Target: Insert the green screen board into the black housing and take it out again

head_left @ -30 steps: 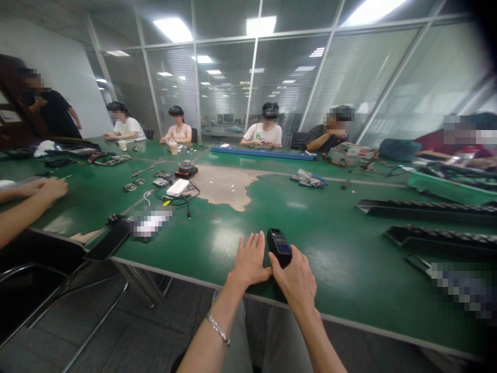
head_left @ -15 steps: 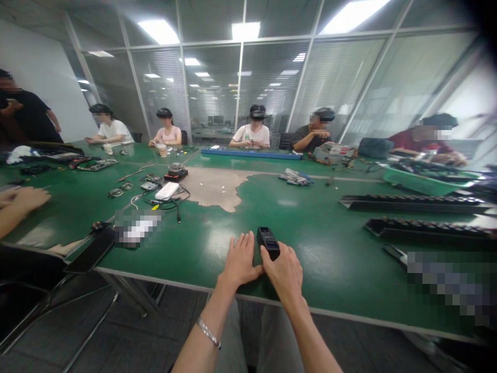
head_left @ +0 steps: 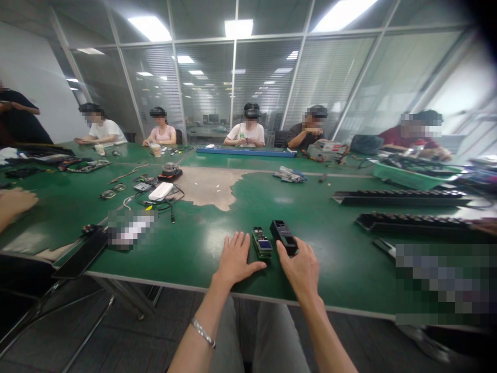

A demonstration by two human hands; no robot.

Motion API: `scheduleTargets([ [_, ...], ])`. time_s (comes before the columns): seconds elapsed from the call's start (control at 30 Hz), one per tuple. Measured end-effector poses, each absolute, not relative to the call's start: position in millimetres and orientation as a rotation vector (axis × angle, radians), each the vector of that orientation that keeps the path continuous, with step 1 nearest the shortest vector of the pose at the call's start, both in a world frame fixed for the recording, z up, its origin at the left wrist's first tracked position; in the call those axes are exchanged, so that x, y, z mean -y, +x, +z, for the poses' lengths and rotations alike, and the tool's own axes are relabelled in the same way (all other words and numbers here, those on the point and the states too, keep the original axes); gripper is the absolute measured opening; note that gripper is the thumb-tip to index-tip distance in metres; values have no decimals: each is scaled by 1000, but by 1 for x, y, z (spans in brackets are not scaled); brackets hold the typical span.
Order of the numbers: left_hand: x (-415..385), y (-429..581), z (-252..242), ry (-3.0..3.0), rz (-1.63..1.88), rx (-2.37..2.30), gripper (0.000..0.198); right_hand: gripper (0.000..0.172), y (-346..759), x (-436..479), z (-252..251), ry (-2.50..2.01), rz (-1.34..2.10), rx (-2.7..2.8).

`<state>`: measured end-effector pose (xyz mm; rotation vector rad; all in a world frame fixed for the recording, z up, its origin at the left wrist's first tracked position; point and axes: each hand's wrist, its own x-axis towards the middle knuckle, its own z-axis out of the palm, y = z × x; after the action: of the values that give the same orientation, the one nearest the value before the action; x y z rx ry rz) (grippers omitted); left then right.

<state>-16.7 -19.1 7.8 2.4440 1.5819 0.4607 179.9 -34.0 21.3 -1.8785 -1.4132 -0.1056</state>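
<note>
A green circuit board (head_left: 262,243) with a small dark screen lies on the green table (head_left: 186,254) between my two hands. Just to its right is a black plastic housing (head_left: 283,235) with openings in its top. My right hand (head_left: 301,261) grips the near end of this housing, thumb on its left side. Left of the board, my left hand (head_left: 236,261) lies flat on the table with its fingers stretched out and nothing in it. Its thumb points toward the near end of the board, apart from it.
Two long black metal rails (head_left: 404,198) lie to the right, with a green basket (head_left: 417,176) of parts behind. Cables and a white box (head_left: 161,191) sit at left, beyond a dark panel (head_left: 83,254). Several people sit around the table; another person's hand (head_left: 17,204) rests at far left.
My right hand has moved the black housing to the right, and the green circuit board now shows where the housing stood. My left hand stays flat. The whole view has shifted slightly.
</note>
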Motion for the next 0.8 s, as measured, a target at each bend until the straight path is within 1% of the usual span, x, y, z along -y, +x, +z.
scheduleTargets([
  [0.17,19,-15,8,2452,440,-1604,102,49,187,41,9,-2006,-95,1421],
  [0.3,18,-13,7,2470,428,-1620,97,48,186,44,7,-2082,-74,1441],
  [0.37,18,-12,7,2472,416,-1631,93,51,186,45,6,-2099,-59,1453],
  [0.5,18,-10,7,2484,402,-1633,89,69,188,47,4,-2069,-76,1460],
  [0.57,18,-10,7,2490,405,-1636,88,75,188,48,4,-2057,-81,1456],
  [0.8,19,-9,9,2498,398,-1648,86,73,190,48,4,-2046,-58,1442],
])
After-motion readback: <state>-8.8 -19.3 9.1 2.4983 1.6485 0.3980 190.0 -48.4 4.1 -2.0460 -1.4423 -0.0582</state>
